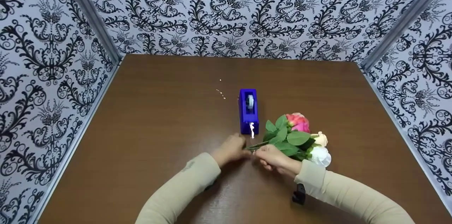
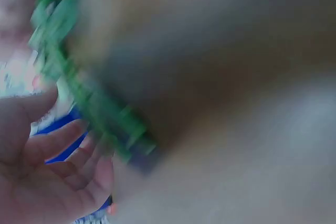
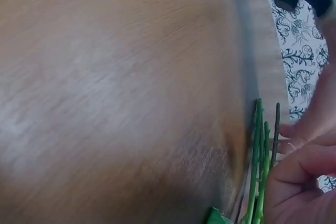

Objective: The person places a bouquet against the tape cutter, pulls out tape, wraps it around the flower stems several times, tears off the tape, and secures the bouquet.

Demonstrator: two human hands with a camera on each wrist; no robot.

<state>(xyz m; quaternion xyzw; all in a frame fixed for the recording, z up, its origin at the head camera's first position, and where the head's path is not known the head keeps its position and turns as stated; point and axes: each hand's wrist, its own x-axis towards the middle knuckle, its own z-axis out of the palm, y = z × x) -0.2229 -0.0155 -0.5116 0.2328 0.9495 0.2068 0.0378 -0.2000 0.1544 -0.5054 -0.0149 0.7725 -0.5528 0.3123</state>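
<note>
In the head view a bunch of artificial flowers (image 1: 297, 138), pink, cream and white with green leaves, points its stems (image 1: 257, 146) to the left. My right hand (image 1: 275, 158), fingers curled, grips the stems beside the leaves. Several green stems (image 3: 259, 156) run past that hand in the right wrist view. My left hand (image 1: 232, 149) is at the stem ends; its thumb and fingers (image 2: 68, 140) stand apart in the blurred left wrist view. A blue tape dispenser (image 1: 248, 114) stands just beyond the hands, a whitish strip of tape (image 1: 252, 129) hanging at its front.
The brown wooden table (image 1: 169, 111) carries a few small white specks (image 1: 221, 93) left of the dispenser. Patterned black-and-white walls (image 1: 229, 12) enclose the back and sides. A black wrist mount (image 1: 298, 194) hangs below the right sleeve.
</note>
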